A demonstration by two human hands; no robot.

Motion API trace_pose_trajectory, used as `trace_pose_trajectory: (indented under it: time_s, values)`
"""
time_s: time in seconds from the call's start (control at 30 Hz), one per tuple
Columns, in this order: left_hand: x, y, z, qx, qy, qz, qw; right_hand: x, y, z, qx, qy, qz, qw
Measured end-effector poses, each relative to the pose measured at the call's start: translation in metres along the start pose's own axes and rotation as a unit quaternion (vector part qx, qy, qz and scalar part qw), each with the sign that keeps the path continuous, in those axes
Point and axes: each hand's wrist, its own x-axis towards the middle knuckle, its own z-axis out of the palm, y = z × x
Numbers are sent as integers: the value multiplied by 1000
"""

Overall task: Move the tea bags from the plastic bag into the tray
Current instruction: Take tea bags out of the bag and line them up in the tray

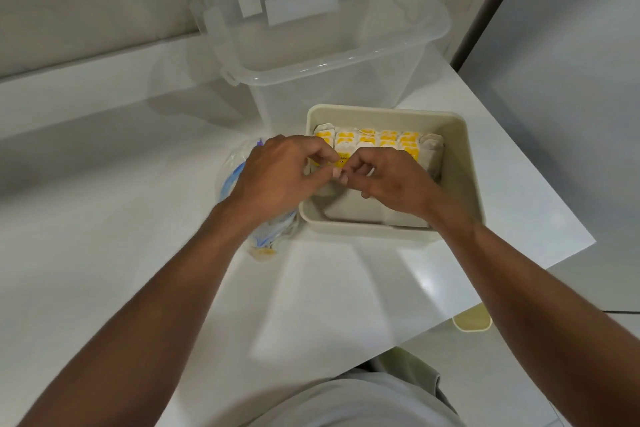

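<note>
Yellow-tagged white tea bags [377, 139] stand upright in packed rows across the far half of the beige tray [464, 156]. The clear, blue-printed plastic bag [273, 236] lies crumpled just beside the tray's left wall.

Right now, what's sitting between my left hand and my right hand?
A yellow-tagged tea bag, pinched by the fingertips of the left hand and right hand, above the tray near its left wall. The head view shows it.

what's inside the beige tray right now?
Rows of yellow-tagged white paper tea bags fill the far half of the beige rectangular plastic tray; its near floor shows. Left hand and right hand cover the front row's middle.
</note>
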Motion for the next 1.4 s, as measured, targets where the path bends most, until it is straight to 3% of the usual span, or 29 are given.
trace_pose_trajectory:
  time_s: [0.3, 0.47, 0.6, 0.9, 1.2, 1.4]
  values:
    - [-46, -41, -30, -172, 55, -86, 980, -17, -44, 6, 20, -4, -76, 997]
    - [-61, -65, -31, -60, 51, -107, 991, -16, -63, 19, -33, -24, -130, 991]
    - [-71, -74, -24, 55, 0, -129, 990, -10, -75, 34, -117, -45, -183, 975]
    - [-84, -85, -14, 137, -18, -131, 982, 8, -87, 67, -367, -57, -213, 904]
    - [-74, -92, -16, 140, 6, -145, 980, 11, -96, 67, -372, -47, -214, 902]
    - [-46, -76, -15, 269, 40, -101, 957, 19, -95, 63, -378, -8, -200, 904]
